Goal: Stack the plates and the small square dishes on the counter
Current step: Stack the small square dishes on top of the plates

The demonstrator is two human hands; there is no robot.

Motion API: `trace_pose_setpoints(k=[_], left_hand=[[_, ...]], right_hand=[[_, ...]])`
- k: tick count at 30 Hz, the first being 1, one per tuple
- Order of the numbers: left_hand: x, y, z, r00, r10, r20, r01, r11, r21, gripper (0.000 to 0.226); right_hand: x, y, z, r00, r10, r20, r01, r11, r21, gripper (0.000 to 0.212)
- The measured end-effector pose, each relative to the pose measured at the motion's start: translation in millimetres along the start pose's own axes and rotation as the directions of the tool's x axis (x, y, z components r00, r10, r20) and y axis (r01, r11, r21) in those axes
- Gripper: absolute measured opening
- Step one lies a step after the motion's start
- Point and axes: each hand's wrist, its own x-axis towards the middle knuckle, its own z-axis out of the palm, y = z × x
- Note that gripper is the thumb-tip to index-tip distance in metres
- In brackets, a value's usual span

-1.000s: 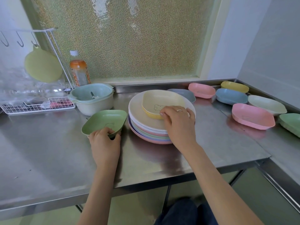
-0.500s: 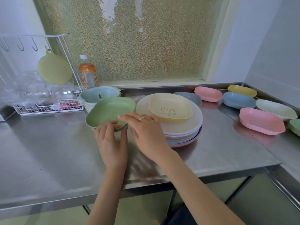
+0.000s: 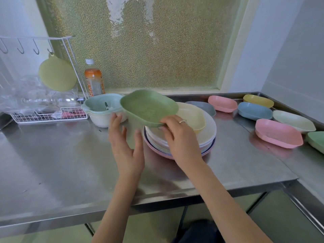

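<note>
Steel counter (image 3: 52, 163) laid out for sorting, bare across the near left. Round plates already gathered into one pile (image 3: 206, 137) at centre, widest pink plate at the bottom, so smaller pieces can sit on top. Yellow dish (image 3: 192, 114) nested on that pile, hollow up, apparently seeding a second tier for the square dishes.

Still loose along the back and right edge: grey dish (image 3: 204, 106) just behind the pile, then pink (image 3: 222, 103), blue (image 3: 254, 111), yellow (image 3: 257, 100), cream (image 3: 292, 120), a larger pink (image 3: 278, 133) and a green one (image 3: 317, 140) cut off by the frame. Probably left there within reach of the right arm, to be taken one by one.

Green dish (image 3: 149, 107) held in the air, tilted, partly over the pile's left rim and partly over a mixing bowl (image 3: 103, 111); judged to be on its way onto the yellow dish.

Right hand (image 3: 180, 139) pinching the green dish at its near right edge, thumb and fingers closed on the rim, ring visible. Left hand (image 3: 126, 146) spread wide below and left of the dish, fingertips near or brushing its underside; contact not clear, nothing gripped.
</note>
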Motion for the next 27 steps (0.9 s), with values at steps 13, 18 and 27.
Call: trace_pose_setpoints(k=[13, 18, 27], left_hand=[[40, 6, 74, 0.914, -0.342, 0.216, 0.350, 0.937, 0.005, 0.018], [46, 5, 70, 0.898, -0.323, 0.298, 0.311, 0.946, 0.086, 0.034], [49, -3, 74, 0.732, -0.230, 0.642, -0.173, 0.848, 0.501, 0.071]], right_hand=[[-10, 76, -55, 0.956, 0.274, 0.109, -0.281, 0.958, 0.056, 0.029], [-1, 78, -49, 0.907, 0.398, 0.138, -0.419, 0.884, 0.207, 0.022], [18, 83, -44, 0.808, 0.585, 0.076, -0.588, 0.789, 0.176, 0.042]])
